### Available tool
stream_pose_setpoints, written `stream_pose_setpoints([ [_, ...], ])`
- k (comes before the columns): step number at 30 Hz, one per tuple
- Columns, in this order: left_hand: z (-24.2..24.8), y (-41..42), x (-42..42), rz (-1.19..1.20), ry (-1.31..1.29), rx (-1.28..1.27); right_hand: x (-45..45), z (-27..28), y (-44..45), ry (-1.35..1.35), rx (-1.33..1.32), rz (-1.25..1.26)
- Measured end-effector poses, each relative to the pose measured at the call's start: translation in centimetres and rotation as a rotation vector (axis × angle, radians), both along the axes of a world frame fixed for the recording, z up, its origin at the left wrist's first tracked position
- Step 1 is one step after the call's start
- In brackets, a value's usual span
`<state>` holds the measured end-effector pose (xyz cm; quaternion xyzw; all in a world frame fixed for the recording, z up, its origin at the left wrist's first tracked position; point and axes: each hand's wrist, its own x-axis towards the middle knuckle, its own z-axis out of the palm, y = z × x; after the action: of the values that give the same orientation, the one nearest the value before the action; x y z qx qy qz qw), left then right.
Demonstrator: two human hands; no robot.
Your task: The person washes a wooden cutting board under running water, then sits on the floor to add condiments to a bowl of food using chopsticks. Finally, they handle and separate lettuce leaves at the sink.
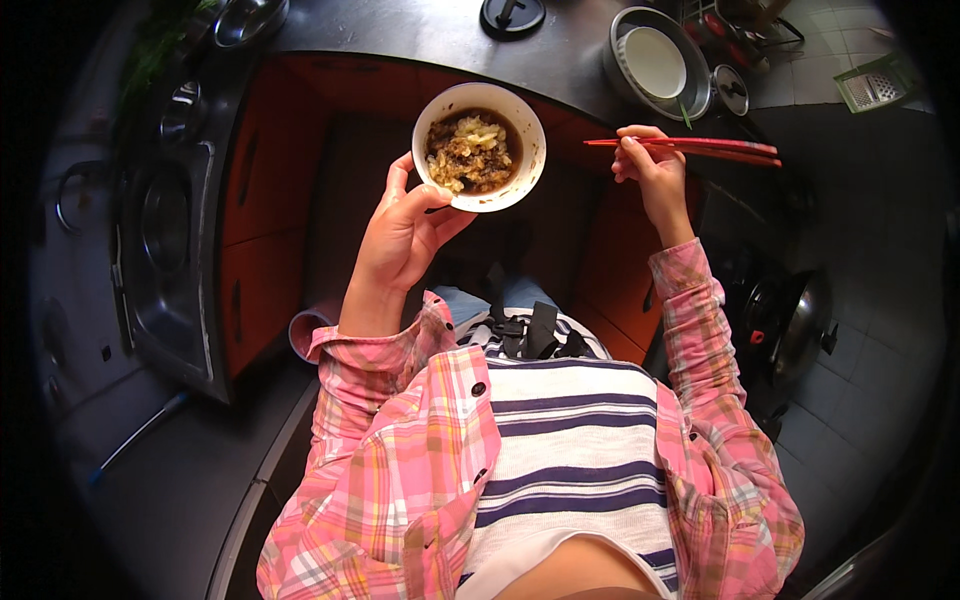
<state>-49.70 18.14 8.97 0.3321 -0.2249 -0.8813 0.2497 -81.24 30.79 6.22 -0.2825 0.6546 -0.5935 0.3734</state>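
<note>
My left hand (409,225) grips a white bowl (535,139) by its near left side, with the thumb at the rim. Inside lies a minced, pale yellow mixture (480,146), perhaps garlic, in dark brown liquid. Brown specks cling to the bowl's inner wall. To the right, my right hand (652,176) pinches a pair of red chopsticks (712,146). Their thin tips point left towards the bowl and are apart from it. The bowl is held in front of me, short of the counter's edge.
A dark counter (420,37) curves around me over orange cabinets (262,150). On it are a black lid (513,15) and a metal basin (622,82) with a white bowl (654,61) inside. A sink (165,225) is left, a lidded wok (802,330) right, a grater (874,86) far right.
</note>
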Motion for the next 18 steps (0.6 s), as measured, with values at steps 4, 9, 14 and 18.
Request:
stream_pose_setpoints([
  [4,-0.5,0.2,0.3,0.018,0.003,0.000,1.1,0.6,0.0,0.044,-0.088,0.043],
  [9,-0.6,0.4,0.2,0.029,0.012,-0.003,2.3,2.9,-0.1,-0.037,-0.116,0.107],
  [14,-0.8,0.4,-0.1,0.003,0.001,-0.024,3.1,3.8,-0.4,0.291,-0.070,0.097],
  [18,-0.7,0.5,-0.2,0.000,0.002,-0.012,3.4,3.7,-0.5,0.249,-0.101,-0.003],
])
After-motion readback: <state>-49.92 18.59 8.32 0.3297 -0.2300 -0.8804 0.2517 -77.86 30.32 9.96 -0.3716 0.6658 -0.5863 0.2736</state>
